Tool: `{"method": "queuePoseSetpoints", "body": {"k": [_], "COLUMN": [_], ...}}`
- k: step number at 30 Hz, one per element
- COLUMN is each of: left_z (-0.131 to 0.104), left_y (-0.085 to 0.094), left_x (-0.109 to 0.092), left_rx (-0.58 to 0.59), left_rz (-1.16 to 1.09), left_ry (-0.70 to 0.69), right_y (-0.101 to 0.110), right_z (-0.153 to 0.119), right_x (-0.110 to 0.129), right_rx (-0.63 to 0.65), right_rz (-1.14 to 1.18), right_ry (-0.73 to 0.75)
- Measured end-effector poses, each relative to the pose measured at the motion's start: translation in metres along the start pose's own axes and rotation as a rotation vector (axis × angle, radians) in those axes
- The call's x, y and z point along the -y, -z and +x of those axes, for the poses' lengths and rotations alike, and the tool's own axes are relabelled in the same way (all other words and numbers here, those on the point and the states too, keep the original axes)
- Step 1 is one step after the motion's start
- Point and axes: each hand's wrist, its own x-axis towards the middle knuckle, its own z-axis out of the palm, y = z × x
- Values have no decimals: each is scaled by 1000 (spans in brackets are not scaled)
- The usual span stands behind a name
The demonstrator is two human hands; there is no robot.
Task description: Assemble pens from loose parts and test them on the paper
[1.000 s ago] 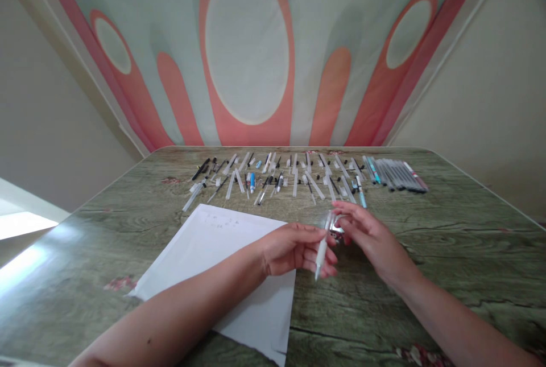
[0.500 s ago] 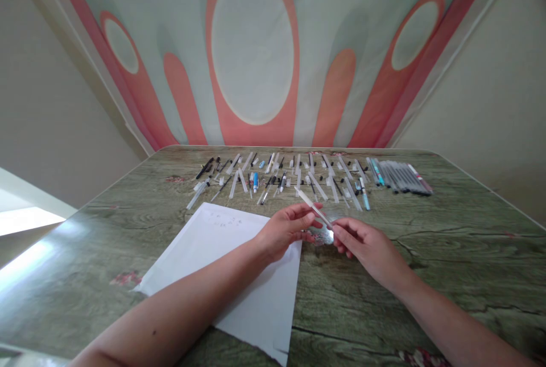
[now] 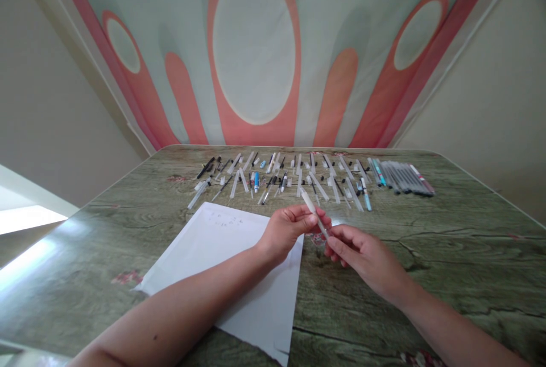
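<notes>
A slim pen [image 3: 316, 214] with a whitish, translucent upper part slants between both hands, its pale end pointing up and left. My left hand [image 3: 289, 230] pinches it around the middle, over the right edge of a white sheet of paper [image 3: 239, 259]. At the pen's lower end the fingers of my right hand [image 3: 357, 250] are closed on it. Small handwritten marks show near the top of the sheet. Beyond the hands lie rows of pen parts [image 3: 234, 184]: clear barrels, dark refills and small caps.
A wood-patterned table [image 3: 447, 253] carries everything. At the back right several pens [image 3: 403, 178] lie side by side in a bundle. A blue-and-white marker [image 3: 365, 195] and a blue pen piece [image 3: 256, 181] lie among the parts. A patterned backdrop [image 3: 256, 133] stands behind the table.
My left fingers have closed on the pen from a looser pose beside it. The pen is tilted more steeply, and my right hand has shifted slightly left and down.
</notes>
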Motion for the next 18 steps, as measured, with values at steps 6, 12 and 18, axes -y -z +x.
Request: {"method": "queuePoseSetpoints", "body": {"k": [6, 12, 18], "left_z": [-1, 1, 4], "left_y": [-4, -3, 4], "left_x": [5, 8, 4], "left_rx": [-83, -127, -172], "left_rz": [-33, -128, -211], "left_ry": [-12, 38, 64], "right_y": [-7, -13, -3], "right_z": [-2, 0, 4], "right_x": [5, 1, 0], "right_rx": [-131, -169, -267], "right_rz": [-140, -49, 182], "right_ry": [66, 39, 75]}}
